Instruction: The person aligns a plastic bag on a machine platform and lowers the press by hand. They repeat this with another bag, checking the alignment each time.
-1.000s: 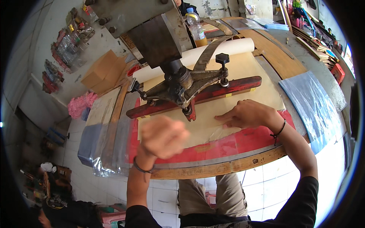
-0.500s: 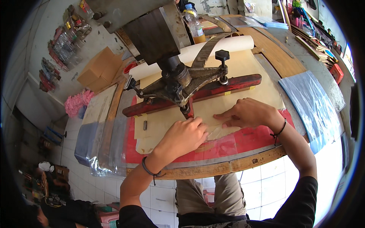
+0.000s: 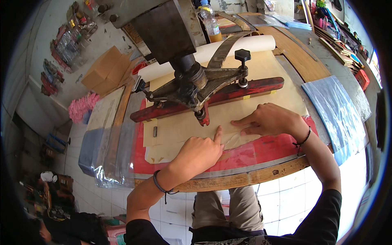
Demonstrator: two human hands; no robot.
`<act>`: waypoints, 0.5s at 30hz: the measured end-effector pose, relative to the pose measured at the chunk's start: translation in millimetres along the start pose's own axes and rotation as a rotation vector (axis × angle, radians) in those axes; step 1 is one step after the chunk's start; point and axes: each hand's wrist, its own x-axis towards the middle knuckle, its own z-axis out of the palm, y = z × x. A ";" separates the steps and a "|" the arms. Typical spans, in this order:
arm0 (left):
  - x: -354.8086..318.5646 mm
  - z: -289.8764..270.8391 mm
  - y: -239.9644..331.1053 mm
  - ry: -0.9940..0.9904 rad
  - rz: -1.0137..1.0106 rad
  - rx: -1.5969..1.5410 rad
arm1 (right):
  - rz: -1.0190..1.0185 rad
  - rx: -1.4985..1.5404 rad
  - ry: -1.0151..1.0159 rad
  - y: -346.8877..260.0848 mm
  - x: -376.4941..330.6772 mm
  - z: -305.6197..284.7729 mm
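My left hand (image 3: 197, 154) is at the front of the press table, its index finger stretched out over a cream sheet (image 3: 179, 141). Its other fingers are curled underneath and partly hidden. To its right, my right hand (image 3: 272, 120) rests on the same sheet with index finger and thumb spread apart. Thin clear plastic film (image 3: 237, 141) lies between and under the hands, over a red sheet (image 3: 261, 151). Just beyond the left fingertip hangs the red forked tip (image 3: 204, 118) of the press head, apart from the hand. A long red bar (image 3: 255, 87) crosses under the black press arm (image 3: 163, 32).
A small dark metal piece (image 3: 155, 131) lies on the cream sheet's left. Stacked bluish plastic sheets (image 3: 335, 110) sit at the right edge, more clear plastic (image 3: 112, 163) at the left. Behind the bar are a white roll (image 3: 257, 44) and a bottle (image 3: 210, 24).
My left hand has drawn slightly back from the red tip, and its index finger is now stretched out. The right hand stays nearly in place; the view has shifted slightly.
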 end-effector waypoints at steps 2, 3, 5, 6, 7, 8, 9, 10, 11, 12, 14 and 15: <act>0.0 0.1 -1.5 -0.006 0.010 -0.014 | -0.002 0.002 0.009 1.0 0.1 0.4; -0.3 0.0 -2.0 -0.007 0.007 -0.016 | -0.004 0.002 0.006 0.1 0.5 -0.3; -1.3 -0.4 -2.7 -0.004 0.013 -0.036 | 0.024 0.002 -0.013 -2.1 0.7 -2.0; -1.6 -0.6 -3.1 -0.003 0.012 -0.037 | 0.022 0.002 -0.014 -2.2 0.9 -2.0; -2.0 -0.9 -3.5 0.002 0.014 -0.034 | 0.015 0.008 -0.008 -2.4 1.3 -2.1; -1.3 -0.5 -3.3 0.008 0.021 -0.032 | 0.014 0.014 -0.003 -2.0 0.1 -1.7; -0.5 0.2 -3.2 0.008 0.025 -0.034 | 0.017 0.014 -0.003 0.6 -0.5 0.6; 0.4 1.3 -3.3 0.016 0.023 -0.051 | -0.034 0.019 0.050 5.2 -0.5 4.8; 0.4 1.3 -3.5 0.022 0.018 -0.065 | -0.091 0.024 0.106 7.7 0.0 7.3; 0.5 1.4 -3.6 0.022 0.018 -0.062 | -0.091 0.025 0.108 8.0 0.1 7.6; 1.5 1.4 -3.9 0.023 0.025 -0.046 | -0.075 0.029 0.087 8.2 0.1 7.3; 2.0 1.6 -3.6 0.023 0.028 -0.043 | -0.073 0.029 0.091 8.6 -0.3 7.5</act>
